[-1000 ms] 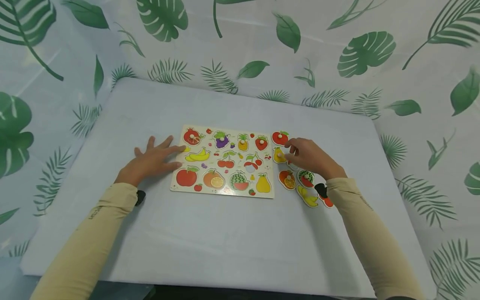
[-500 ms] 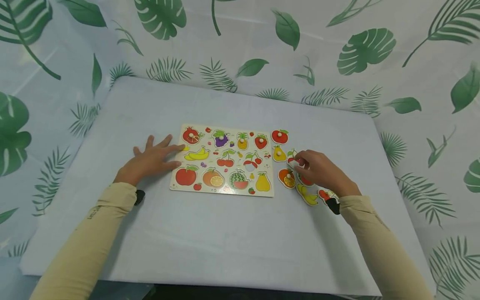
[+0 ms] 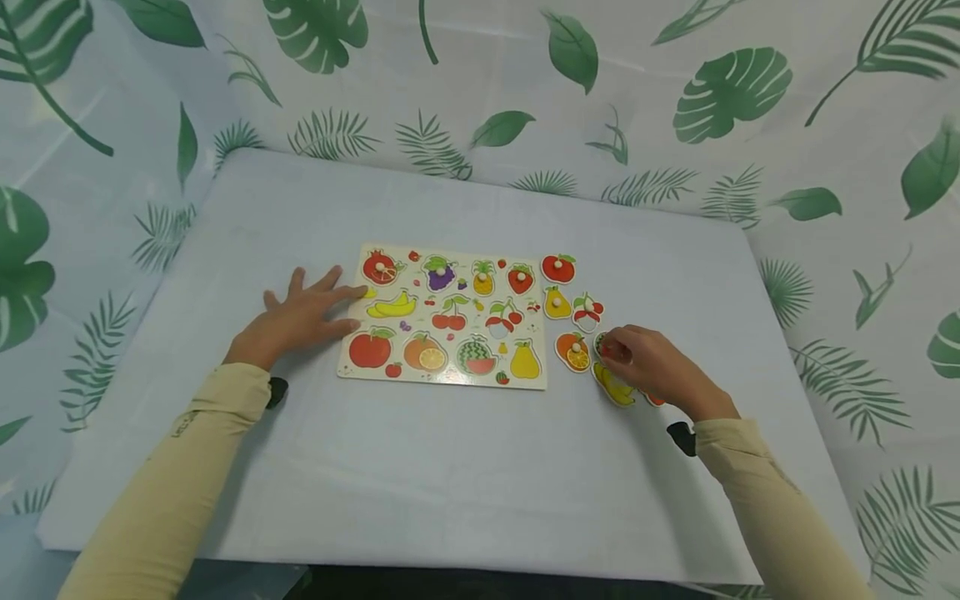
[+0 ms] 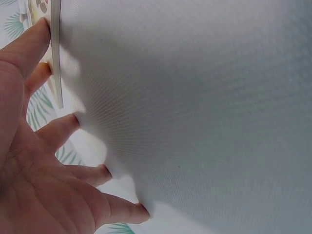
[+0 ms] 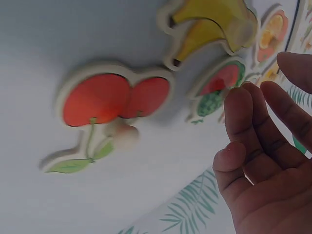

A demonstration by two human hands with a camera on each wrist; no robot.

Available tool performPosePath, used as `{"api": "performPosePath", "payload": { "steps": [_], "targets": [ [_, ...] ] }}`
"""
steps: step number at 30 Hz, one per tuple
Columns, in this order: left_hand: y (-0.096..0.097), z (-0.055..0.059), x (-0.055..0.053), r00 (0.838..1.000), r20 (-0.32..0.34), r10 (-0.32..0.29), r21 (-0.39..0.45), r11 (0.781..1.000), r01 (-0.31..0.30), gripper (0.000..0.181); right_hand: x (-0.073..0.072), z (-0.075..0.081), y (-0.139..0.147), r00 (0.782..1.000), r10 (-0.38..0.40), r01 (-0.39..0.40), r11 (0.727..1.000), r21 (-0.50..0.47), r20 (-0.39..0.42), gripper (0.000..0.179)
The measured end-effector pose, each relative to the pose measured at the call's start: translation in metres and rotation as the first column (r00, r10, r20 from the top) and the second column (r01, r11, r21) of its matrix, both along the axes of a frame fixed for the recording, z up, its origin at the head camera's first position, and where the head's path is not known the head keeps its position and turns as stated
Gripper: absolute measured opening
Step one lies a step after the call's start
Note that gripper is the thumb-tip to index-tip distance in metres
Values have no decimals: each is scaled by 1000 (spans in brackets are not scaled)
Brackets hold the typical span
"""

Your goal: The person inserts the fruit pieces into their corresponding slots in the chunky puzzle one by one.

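Observation:
My left hand [image 3: 300,321] lies spread at the left edge of a wooden fruit puzzle board [image 3: 431,377], thumb and index finger on its rim. In the left wrist view, the other fingertips [image 4: 73,120] rest on the white cloth. My right hand [image 3: 648,358] hovers over loose knobbed pieces right of the board, its fingers bent and holding nothing. Beneath it, the watermelon piece [image 5: 218,90] is mostly hidden in the head view. Close by are the banana piece [image 3: 615,387], orange piece [image 3: 568,352] and a two-cherry piece [image 5: 100,100] with a round knob.
Farther back lie the apple piece [image 3: 558,268], pear piece [image 3: 555,304] and another red-and-white fruit piece [image 3: 588,312]. Pomegranate [image 3: 378,268], grape, pineapple and strawberry pieces sit in the board's top row. A leaf-print curtain [image 3: 465,75] borders the white table [image 3: 420,475].
My right hand has moved nearer and rightward, from the apple and pear pieces past the red-and-white fruit piece to the watermelon piece. My left hand has stayed on the board's edge.

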State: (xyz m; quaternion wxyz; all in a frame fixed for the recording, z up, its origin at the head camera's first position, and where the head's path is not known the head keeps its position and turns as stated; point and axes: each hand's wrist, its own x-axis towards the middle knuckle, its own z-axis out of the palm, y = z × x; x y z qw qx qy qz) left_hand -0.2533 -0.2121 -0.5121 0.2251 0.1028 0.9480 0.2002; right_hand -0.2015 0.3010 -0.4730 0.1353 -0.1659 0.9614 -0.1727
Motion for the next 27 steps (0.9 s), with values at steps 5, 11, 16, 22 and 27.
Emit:
{"api": "performPosePath", "payload": {
  "steps": [5,11,16,22,27],
  "targets": [
    [0,1,0,1000,-1,-6,-1,1000,6,72,8,-8,6,999,-20,20,1000,20,25,21],
    [0,1,1,1000,-5,-7,-7,1000,7,73,17,-14,10,1000,23,-23,1000,8,7,18],
    [0,1,0,1000,-5,-5,-11,1000,4,73,22,-18,13,1000,26,-25,1000,-14,10,13],
    [-1,1,0,1000,-4,0,-9,1000,0,74,24,-22,13,999,32,-32,999,-41,1,10],
    [0,-1,0,1000,4,3,-2,1000,-3,73,25,-22,13,999,32,-33,999,-28,-7,9]
  ]
}}
